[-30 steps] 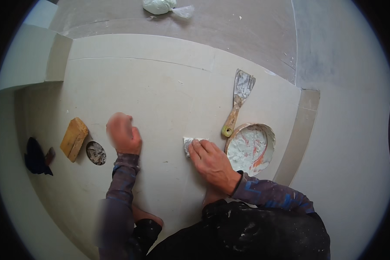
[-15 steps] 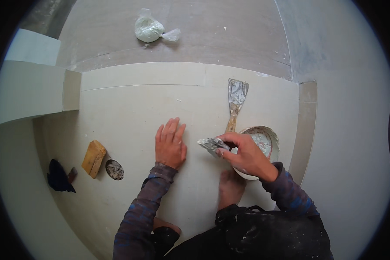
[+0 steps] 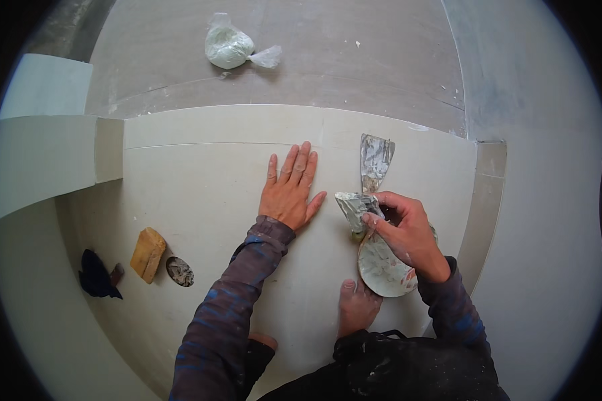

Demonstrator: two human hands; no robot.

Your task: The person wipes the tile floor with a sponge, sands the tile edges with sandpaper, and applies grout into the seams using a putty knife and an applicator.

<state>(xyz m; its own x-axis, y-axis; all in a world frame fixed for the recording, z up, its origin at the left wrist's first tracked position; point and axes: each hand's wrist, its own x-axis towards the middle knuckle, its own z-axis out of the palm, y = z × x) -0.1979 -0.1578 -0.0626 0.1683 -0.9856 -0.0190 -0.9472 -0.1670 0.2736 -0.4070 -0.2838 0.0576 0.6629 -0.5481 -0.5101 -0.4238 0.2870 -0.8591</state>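
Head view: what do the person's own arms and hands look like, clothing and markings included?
The left hand and right hand are bare, without gloves. The left sleeve and right sleeve are long, dark grey-brown fabric with patchy blue markings, reaching the wrists. No cables show on either arm.

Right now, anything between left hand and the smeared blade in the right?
Nothing visible, just pale surface, between the left hand and the smeared blade in the right hand. The putty knife lies partly behind that blade, outside the gap.
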